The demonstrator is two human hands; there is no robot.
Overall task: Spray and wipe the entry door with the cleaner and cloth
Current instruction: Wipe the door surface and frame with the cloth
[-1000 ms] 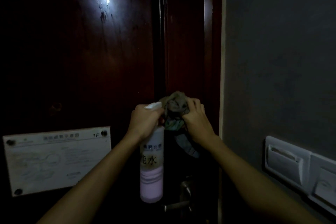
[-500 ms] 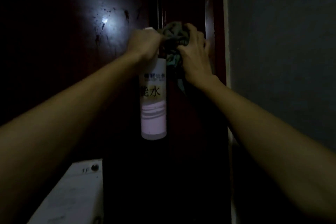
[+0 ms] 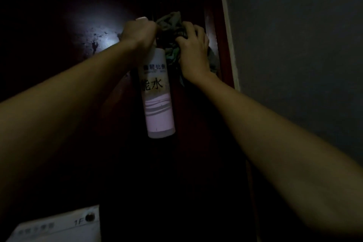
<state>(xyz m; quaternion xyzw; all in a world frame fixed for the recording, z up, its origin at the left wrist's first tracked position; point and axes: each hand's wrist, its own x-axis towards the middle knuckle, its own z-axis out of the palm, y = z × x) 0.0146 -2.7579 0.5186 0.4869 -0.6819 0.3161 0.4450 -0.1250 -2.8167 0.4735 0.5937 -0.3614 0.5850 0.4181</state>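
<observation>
The scene is dim. A dark red-brown entry door (image 3: 59,15) fills the left and middle, with a bright glare spot and wet specks at the upper left. My left hand (image 3: 139,34) grips the head of a pink-and-white spray bottle (image 3: 158,94), which hangs upright close to the door. Right beside it, my right hand (image 3: 193,49) presses a bunched grey-green cloth (image 3: 170,23) against the door near its right edge. Part of the cloth trails below the hand.
A grey wall (image 3: 294,45) stands to the right of the pale door frame strip (image 3: 227,25). A white notice plate (image 3: 59,228) marked 1F is screwed to the door at the bottom left.
Both hands rose up the door with the bottle and cloth, and the view tilted upward. The wall switches and door handle dropped out of sight. Over the last half second the hands barely moved.
</observation>
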